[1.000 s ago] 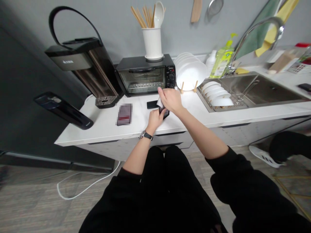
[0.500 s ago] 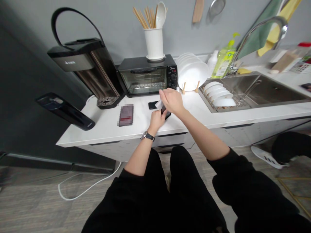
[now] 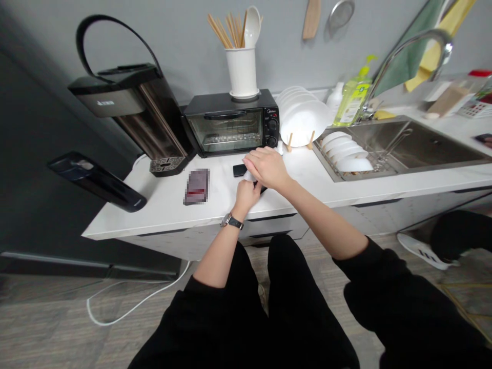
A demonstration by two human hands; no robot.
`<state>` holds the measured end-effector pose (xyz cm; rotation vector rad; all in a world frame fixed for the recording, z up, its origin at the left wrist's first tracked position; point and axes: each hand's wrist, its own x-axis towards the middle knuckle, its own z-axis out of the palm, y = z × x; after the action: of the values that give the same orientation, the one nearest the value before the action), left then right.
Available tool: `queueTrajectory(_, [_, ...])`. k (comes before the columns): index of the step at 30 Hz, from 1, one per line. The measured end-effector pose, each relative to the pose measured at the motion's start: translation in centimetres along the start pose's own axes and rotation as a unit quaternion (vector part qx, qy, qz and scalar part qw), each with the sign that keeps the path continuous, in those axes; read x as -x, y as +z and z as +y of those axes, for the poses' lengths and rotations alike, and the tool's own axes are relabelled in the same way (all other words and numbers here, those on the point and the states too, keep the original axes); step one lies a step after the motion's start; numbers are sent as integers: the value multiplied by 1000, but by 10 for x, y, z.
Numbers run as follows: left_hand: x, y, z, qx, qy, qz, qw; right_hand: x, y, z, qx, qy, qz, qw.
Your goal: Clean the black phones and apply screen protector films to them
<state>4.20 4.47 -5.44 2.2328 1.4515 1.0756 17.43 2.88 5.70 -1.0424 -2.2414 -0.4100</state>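
Observation:
Above the counter's front edge, my left hand, with a watch on its wrist, is closed around a small dark object; the hands cover most of it and I cannot make out its kind. My right hand is bent over the top of it, fingers curled. Beneath those fingers shows a bit of a white wipe, pressed between the hand and the dark object. Just behind my left hand lies a flat black rectangular item. A blurred-out purplish packet rests to the left.
A toaster oven stands behind the hands, bearing a white holder of chopsticks. Left are a water dispenser and a dark bottle-shaped device. Racked plates, a soap bottle and a sink are right. Another person's shoe is low right.
My right hand has moved down and slightly left over the dark object, its fingers now nearer my left hand. Less of the wipe and dark object shows. The view has shifted slightly.

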Motion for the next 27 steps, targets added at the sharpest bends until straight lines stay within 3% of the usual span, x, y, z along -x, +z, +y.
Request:
queueTrajectory(4, [0, -2, 9, -38, 2, 24, 999, -7, 1, 9, -15, 124, 22, 992])
queueTrajectory(9, [13, -9, 12, 97, -4, 19, 995, 7, 16, 33, -78, 319, 93, 940])
queueTrajectory(14, [34, -18, 14, 113, -30, 18, 993, 41, 32, 50, -106, 391, 96, 909])
queueTrajectory(17, [36, -25, 22, 77, -33, 16, 996, 53, 39, 44, -81, 358, 111, 924])
queueTrajectory(20, [30, -29, 34, -6, -18, -11, 1000, 62, 45, 27, -64, 246, 81, 964])
queueTrajectory(23, [24, -26, 42, -80, -12, -37, 996, 76, 48, 6, -54, 181, 53, 981])
queueTrajectory(27, [24, -19, 35, -11, -31, -10, 999, 92, 44, -1, -61, 139, 31, 988])
